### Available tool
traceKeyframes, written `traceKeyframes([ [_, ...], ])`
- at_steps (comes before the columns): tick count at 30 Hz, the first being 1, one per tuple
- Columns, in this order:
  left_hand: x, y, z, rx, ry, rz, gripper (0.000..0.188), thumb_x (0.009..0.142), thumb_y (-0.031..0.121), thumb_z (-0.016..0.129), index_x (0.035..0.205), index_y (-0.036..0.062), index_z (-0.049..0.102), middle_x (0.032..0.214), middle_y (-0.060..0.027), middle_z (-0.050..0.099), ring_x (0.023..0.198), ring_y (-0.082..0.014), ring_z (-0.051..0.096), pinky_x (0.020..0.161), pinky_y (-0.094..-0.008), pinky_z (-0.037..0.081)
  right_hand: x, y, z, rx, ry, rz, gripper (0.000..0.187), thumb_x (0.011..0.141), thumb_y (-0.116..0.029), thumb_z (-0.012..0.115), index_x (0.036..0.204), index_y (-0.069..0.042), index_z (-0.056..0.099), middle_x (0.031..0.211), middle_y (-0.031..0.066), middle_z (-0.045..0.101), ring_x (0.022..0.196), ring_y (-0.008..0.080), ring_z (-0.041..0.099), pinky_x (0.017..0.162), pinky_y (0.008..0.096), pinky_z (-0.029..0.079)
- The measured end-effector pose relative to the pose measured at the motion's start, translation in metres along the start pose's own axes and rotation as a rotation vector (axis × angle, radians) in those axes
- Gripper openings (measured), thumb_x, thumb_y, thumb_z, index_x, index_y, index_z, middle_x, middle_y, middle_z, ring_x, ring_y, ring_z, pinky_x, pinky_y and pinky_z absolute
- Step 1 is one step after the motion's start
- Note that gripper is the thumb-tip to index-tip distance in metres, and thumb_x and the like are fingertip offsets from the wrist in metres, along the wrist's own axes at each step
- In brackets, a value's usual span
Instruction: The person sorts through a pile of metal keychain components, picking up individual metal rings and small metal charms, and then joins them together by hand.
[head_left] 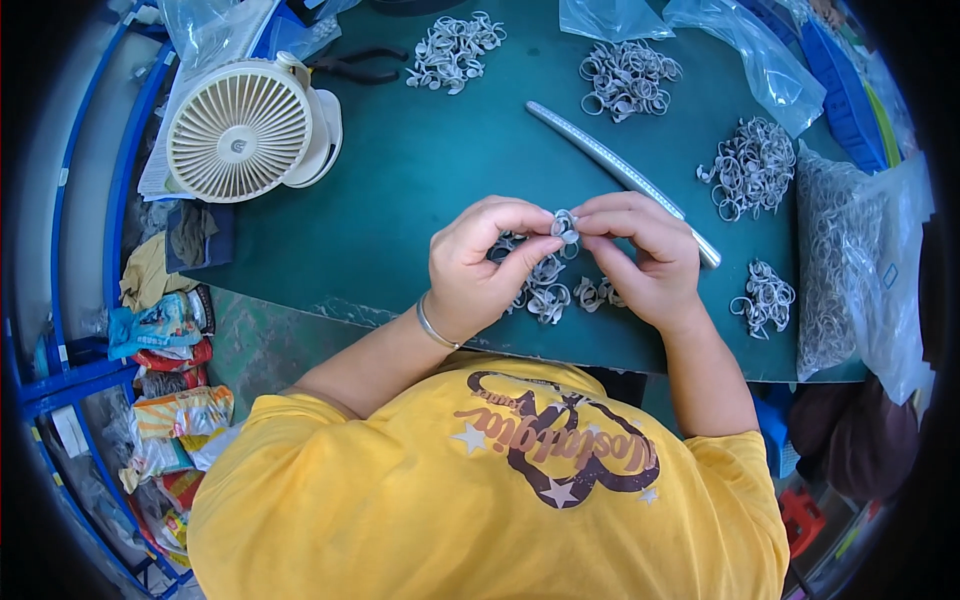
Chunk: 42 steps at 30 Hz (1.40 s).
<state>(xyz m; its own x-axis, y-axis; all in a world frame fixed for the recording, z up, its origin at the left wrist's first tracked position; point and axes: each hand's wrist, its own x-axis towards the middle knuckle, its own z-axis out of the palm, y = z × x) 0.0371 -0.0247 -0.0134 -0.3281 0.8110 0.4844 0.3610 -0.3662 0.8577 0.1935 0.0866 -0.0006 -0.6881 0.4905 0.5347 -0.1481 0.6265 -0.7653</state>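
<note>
Above the near edge of the green table, my left hand (480,262) and my right hand (650,262) meet fingertip to fingertip. Both are closed, pinching a small silvery metal ring (565,228) between thumbs and forefingers. Its details are too small to make out. Directly below lies a loose pile of similar rings (545,290), partly covered by my hands. A tapered metal ring mandrel (610,160) with graduated markings lies slantwise behind my right hand, its thick end (708,252) just beyond that wrist.
Separate ring piles lie at the back (455,52), back right (630,80) and right (752,168), with a smaller heap (767,298) nearer. A clear bag of rings (838,262) lines the right edge. Back left are a cream fan (240,130), pliers (358,66) and blue shelving (75,385).
</note>
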Motion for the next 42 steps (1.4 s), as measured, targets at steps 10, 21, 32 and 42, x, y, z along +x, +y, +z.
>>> traceKeyframes([
  [10,0.005,0.002,0.000,0.072,0.022,0.131,0.015,0.078,-0.005,0.070,0.090,-0.0001,0.064,0.088,-0.0117,0.067,0.077,-0.0197,0.067,0.067,-0.0262,0.053,-0.003,-0.005,0.000,0.226,0.029,0.200,0.014,0.075,0.006,0.070,0.088,0.001,0.066,0.087,0.0087,0.065,0.077,0.0144,0.063,0.065,0.0239,0.050],
  [21,-0.003,0.001,0.004,-0.327,0.021,-0.120,0.012,0.086,-0.007,0.062,0.097,-0.0056,0.061,0.092,-0.0112,0.065,0.082,-0.0151,0.067,0.071,-0.0238,0.055,-0.001,-0.008,-0.001,-0.049,0.027,-0.078,0.019,0.069,0.009,0.069,0.084,-0.003,0.066,0.089,0.0111,0.064,0.076,0.0215,0.064,0.064,0.0274,0.051],
  [32,-0.002,0.001,-0.001,-0.181,-0.065,-0.027,0.013,0.087,-0.008,0.059,0.099,-0.0062,0.062,0.099,-0.0151,0.063,0.087,-0.0191,0.067,0.075,-0.0272,0.056,-0.005,-0.007,0.002,0.292,-0.011,0.313,0.011,0.084,-0.001,0.066,0.094,0.003,0.066,0.092,0.0094,0.065,0.081,0.0134,0.065,0.070,0.0235,0.053],
  [42,0.011,0.010,-0.004,0.238,-0.093,0.103,0.012,0.070,-0.002,0.076,0.080,0.0013,0.069,0.079,-0.0091,0.068,0.073,-0.0207,0.064,0.065,-0.0295,0.050,-0.004,-0.006,-0.002,0.009,-0.074,0.238,0.009,0.080,0.002,0.066,0.090,0.001,0.066,0.088,0.0112,0.064,0.073,0.0183,0.063,0.061,0.0271,0.049],
])
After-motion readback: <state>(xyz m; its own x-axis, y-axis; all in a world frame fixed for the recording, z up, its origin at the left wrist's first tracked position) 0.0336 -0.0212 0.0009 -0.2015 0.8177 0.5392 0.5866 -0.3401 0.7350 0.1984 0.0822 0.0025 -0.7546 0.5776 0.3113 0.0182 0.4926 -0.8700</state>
